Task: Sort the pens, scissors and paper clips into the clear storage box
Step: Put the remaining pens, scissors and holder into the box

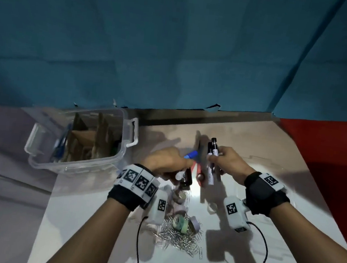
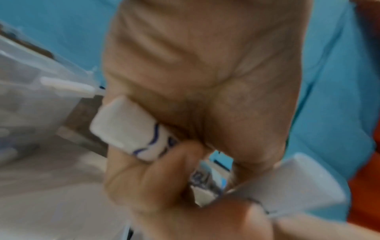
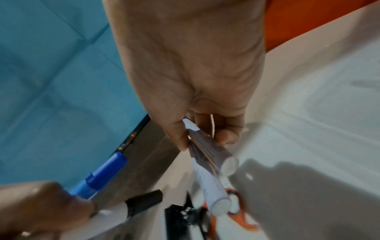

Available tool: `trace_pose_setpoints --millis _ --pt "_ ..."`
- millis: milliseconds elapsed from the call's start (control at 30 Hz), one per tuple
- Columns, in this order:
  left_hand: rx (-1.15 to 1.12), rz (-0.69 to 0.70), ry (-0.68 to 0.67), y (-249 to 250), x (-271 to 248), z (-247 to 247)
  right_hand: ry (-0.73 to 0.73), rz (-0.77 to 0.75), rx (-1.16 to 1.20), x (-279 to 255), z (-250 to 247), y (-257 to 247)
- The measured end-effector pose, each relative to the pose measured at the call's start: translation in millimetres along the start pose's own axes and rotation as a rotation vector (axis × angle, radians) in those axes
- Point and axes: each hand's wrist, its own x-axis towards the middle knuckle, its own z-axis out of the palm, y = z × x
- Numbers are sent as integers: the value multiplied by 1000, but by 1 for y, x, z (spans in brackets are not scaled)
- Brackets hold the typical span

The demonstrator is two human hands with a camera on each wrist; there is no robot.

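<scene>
Hands: left hand grips blue-capped pen; right hand grips two markers.
Box: at 10 o'clock.
Scissors: between hands.
Paper clips: at 6 o'clock.

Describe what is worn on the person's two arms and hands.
Both hands, left and right, are bare, with no sleeves. Each wrist has a black strap carrying white blocks printed with black square tags. A white camera unit sits under each wrist, trailing a thin black cable.
</scene>
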Motion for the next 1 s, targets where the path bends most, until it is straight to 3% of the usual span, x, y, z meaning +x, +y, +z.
trace_pose_setpoints --millis 100,167,233,400,567,667,767,900,1000 --pt "-361 17 -15 -25 -15 -39 -27 -55 66 9 17 -39" --pt "-610 50 87 -48 -27 -65 -58 -83 85 16 35 -70" --pt "-709 87 237 -76 -37 -89 -111 -131 79 18 61 -103" --pt "-667 -27 565 -144 -47 -127 -220 -243 20 33 154 -170" --pt "-522 -112 581 -168 -20 -121 -204 -205 -265 60 207 -196" --pt "-411 -103 577 -158 -25 -118 -224 -236 -361 63 205 -201" --pt "-313 -89 665 -151 -33 -122 -167 -277 -337 59 187 -203" --pt "-223 81 730 -125 -46 -123 -144 -273 -297 47 145 -193" --pt "-251 237 690 -87 -51 -100 -143 -230 -223 36 102 -166"
